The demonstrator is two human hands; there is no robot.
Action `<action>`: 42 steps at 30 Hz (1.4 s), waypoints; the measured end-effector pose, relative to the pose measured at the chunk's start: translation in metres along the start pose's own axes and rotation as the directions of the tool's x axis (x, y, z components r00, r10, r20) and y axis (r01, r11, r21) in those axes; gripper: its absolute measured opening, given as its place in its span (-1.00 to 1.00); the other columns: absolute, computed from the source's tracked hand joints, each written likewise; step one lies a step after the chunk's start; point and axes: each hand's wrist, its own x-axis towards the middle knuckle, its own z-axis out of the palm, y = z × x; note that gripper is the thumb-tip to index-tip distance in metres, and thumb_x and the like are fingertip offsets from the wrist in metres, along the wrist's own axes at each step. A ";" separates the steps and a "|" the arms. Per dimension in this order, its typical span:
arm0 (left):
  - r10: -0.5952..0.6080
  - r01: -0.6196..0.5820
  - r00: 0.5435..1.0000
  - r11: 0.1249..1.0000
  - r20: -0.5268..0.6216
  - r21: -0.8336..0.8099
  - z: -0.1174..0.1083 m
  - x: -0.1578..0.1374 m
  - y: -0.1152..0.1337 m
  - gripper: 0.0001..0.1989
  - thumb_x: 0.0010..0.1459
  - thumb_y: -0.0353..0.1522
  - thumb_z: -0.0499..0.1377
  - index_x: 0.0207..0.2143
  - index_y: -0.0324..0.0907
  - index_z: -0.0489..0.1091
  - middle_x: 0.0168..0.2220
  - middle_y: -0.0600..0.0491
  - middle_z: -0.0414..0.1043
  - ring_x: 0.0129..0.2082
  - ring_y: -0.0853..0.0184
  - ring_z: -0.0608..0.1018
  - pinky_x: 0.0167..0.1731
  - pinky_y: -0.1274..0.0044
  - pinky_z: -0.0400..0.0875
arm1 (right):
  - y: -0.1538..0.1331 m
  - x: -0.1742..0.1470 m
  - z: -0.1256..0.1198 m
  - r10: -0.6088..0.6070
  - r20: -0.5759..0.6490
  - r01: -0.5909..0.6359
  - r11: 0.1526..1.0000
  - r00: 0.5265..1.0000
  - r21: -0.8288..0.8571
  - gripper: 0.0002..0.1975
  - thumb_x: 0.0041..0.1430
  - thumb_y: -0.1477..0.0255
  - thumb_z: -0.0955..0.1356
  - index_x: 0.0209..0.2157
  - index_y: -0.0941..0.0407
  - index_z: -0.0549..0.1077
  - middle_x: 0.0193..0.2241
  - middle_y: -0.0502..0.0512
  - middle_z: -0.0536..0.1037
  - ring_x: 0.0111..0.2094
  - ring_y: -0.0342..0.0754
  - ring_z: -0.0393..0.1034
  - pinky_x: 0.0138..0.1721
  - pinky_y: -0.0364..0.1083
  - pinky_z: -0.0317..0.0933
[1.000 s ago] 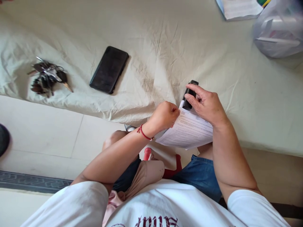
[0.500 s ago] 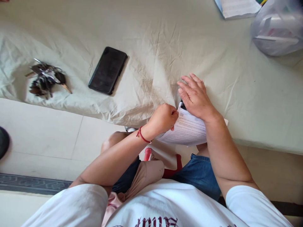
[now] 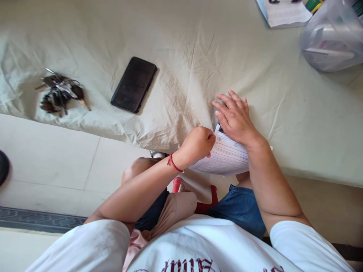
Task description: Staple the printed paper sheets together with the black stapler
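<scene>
Printed sheets of paper [image 3: 231, 155] lie at the table's near edge, partly overhanging above my lap. My left hand [image 3: 200, 141], with a red cord bracelet at the wrist, is closed at the left edge of these papers, thumb and fingers pinched on them. My right hand [image 3: 234, 113] rests palm down over the papers' top edge, its fingers slightly spread. Beneath that palm a black object [image 3: 221, 129] shows only in a small part, so its kind is hidden.
On the pale creased tablecloth [image 3: 176, 45] lie a black phone [image 3: 134, 85] and a bunch of keys [image 3: 62, 92] at left. A plastic bag [image 3: 331, 49] with things inside and a stack of papers [image 3: 286, 13] stand at the far right.
My right hand has settled a little over the black object, covering more of it. My left hand stays on the papers' edge. The view has shifted slightly.
</scene>
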 end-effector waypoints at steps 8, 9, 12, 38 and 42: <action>0.004 -0.004 1.000 1.000 -0.001 0.011 0.000 -0.001 0.001 -0.56 0.32 -0.51 0.06 -0.64 -0.10 0.20 -0.71 0.13 0.40 -0.66 0.41 0.32 -0.46 0.54 0.20 | -0.001 -0.001 0.005 -0.008 -0.040 0.006 0.999 0.999 -0.035 -0.48 0.60 0.14 0.12 0.33 -0.07 0.50 0.46 0.23 0.40 0.60 0.36 -0.02 0.48 0.66 -0.24; 0.003 -0.003 1.000 1.000 -0.005 0.012 0.000 -0.002 0.001 -0.56 0.33 -0.50 0.06 -0.64 -0.09 0.19 -0.72 0.13 0.40 -0.66 0.41 0.33 -0.46 0.53 0.20 | -0.001 -0.001 0.005 -0.009 -0.051 0.007 0.999 0.999 -0.032 -0.48 0.60 0.14 0.11 0.32 -0.09 0.51 0.45 0.22 0.42 0.60 0.35 0.00 0.48 0.65 -0.22; -0.009 0.010 1.000 1.000 -0.015 0.019 0.000 -0.005 0.002 -0.59 0.35 -0.49 0.06 -0.61 -0.10 0.23 -0.73 0.16 0.37 -0.69 0.41 0.33 -0.47 0.53 0.20 | -0.002 -0.001 0.005 0.003 -0.086 -0.006 1.000 0.996 -0.024 -0.48 0.61 0.12 0.09 0.26 -0.10 0.56 0.40 0.20 0.49 0.58 0.34 0.06 0.49 0.60 -0.14; -0.011 0.017 0.999 0.984 0.033 -0.177 -0.008 -0.053 -0.040 -0.70 0.39 -0.33 0.07 -0.45 -0.11 0.41 -0.74 0.23 0.36 -0.73 0.43 0.26 -0.54 0.52 0.22 | 0.041 -0.030 -0.028 0.068 -0.781 0.116 0.977 0.621 0.178 -0.64 0.58 0.09 0.30 0.07 0.02 0.58 0.04 0.17 0.62 0.17 0.15 0.52 0.31 0.30 0.32; 0.019 -0.024 0.999 0.987 -0.031 -0.156 -0.009 -0.051 -0.037 -0.69 0.36 -0.35 0.07 -0.47 -0.11 0.41 -0.74 0.22 0.33 -0.70 0.41 0.30 -0.53 0.51 0.21 | 0.041 -0.048 -0.026 0.130 -0.816 0.099 0.970 0.563 0.223 -0.65 0.56 0.10 0.32 0.06 0.03 0.59 0.00 0.18 0.60 0.10 0.14 0.53 0.20 0.25 0.40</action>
